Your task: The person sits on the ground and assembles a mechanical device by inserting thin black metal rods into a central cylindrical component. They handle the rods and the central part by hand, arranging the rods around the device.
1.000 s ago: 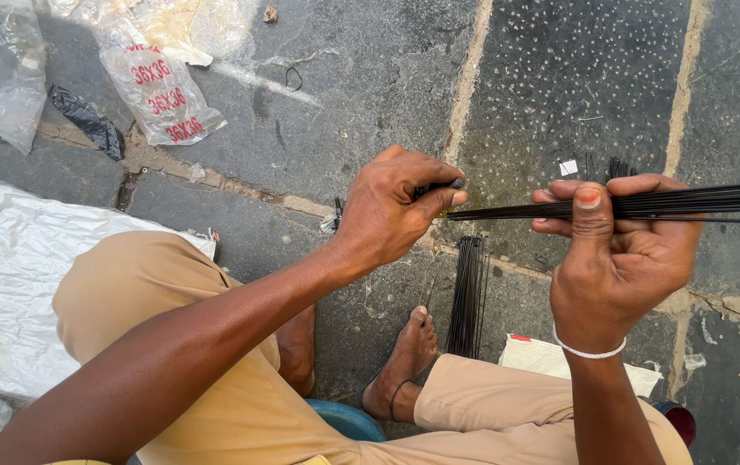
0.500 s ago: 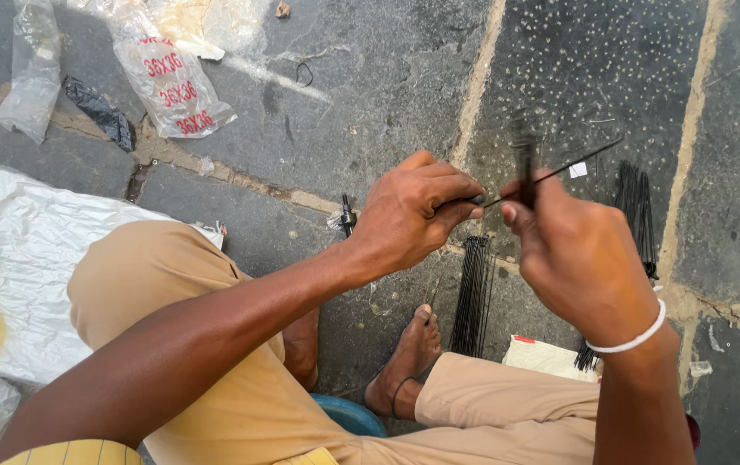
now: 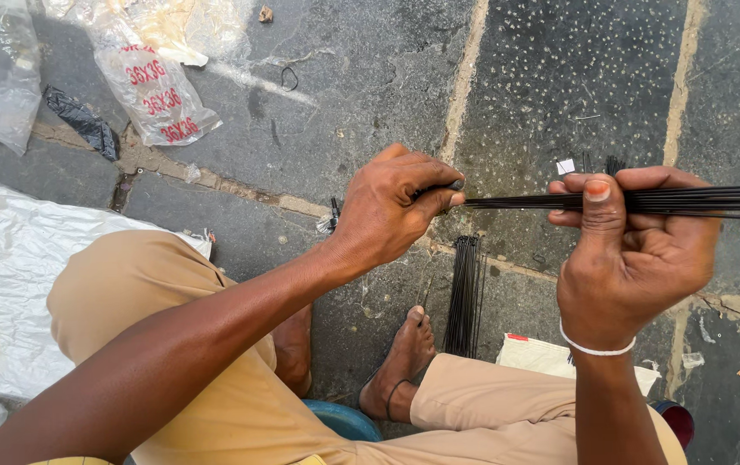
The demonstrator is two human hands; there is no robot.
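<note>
Grey stone paving (image 3: 370, 103) with pale mortar seams fills the head view, seen from above a person seated on it in tan trousers. A bundle of thin black rods (image 3: 689, 201) runs level across the right side and is cut off by the right edge, so its full length cannot be told. The right hand (image 3: 633, 254) is clenched around this bundle, thumb pressed over the top, with a white band on the wrist below. The left hand (image 3: 391, 207), just left of the bundle's tapered end, has its fingertips pinched shut on that end; whether it grips one rod or several is hard to make out. Below the bundle, a second sheaf of black rods (image 3: 465, 297) lies upright on the paving beside a bare foot (image 3: 400, 362), its lower end hidden by the trouser leg. Well left of the bundle lie a crumpled white plastic sheet (image 3: 17, 284) and, farther up, a clear plastic bag with red print (image 3: 159, 95). A white packet (image 3: 542, 357) peeks out below the right hand, mostly covered by the wrist.
</note>
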